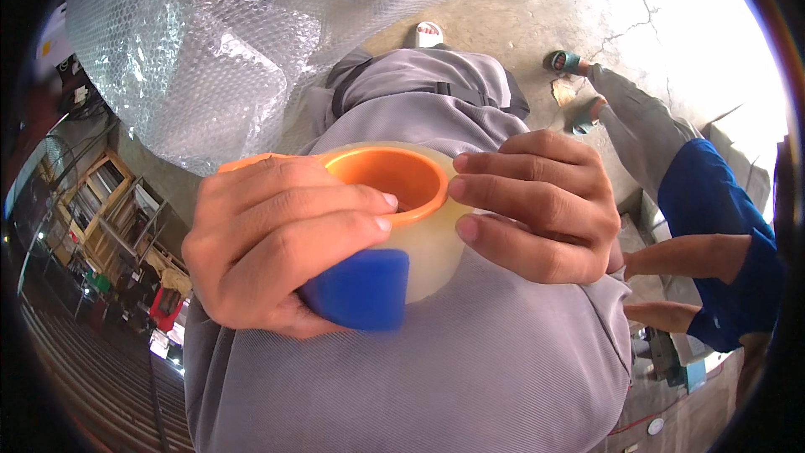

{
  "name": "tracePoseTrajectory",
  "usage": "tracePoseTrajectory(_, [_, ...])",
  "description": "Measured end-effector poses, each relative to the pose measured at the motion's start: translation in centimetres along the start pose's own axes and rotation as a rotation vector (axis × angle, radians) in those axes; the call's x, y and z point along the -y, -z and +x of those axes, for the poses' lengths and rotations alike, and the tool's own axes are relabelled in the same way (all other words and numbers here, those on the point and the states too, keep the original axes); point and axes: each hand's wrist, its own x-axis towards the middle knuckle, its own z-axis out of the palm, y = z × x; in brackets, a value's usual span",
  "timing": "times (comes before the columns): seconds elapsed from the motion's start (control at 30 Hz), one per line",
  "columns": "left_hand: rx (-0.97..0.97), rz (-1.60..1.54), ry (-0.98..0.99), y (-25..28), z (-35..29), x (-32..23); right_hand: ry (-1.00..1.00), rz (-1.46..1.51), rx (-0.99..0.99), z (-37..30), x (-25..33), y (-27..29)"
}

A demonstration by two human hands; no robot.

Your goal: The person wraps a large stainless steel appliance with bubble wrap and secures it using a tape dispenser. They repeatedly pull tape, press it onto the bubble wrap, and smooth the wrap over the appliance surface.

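Gripping a clear tape roll with orange core and blue dispenser: left hand clenched around it, right hand fingertips pinching its rim; bubble wrap behind

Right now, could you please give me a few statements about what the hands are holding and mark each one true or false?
1. Both hands grip a tape roll with an orange core. True.
2. The left hand holds a blue handle. True.
3. The right hand rests flat on the concrete floor. False: its fingers press the roll's side.
4. Bubble wrap lies beyond the hands. True.
5. The person nearby wears a red sleeve. False: the sleeve is blue.
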Motion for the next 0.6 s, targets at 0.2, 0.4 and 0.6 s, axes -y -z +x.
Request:
tracePoseTrajectory(0.2, [0.115, -0.076, 0.027, 1.0, 0.1, 1.1, 0.086, -0.12, 0.258, 1.5, -0.3, 1.6])
tracePoseTrajectory(0.4, [0.115, -0.129, 0.105, 1.4, -0.3, 1.6, 0.225, -0.239, 0.282, 1.9, -2.1, 0.7])
tracePoseTrajectory(0.6, [0.051, -0.149, 0.169, 1.4, -0.8, 1.7, 0.254, -0.198, 0.212, 1.7, -3.5, -0.4])
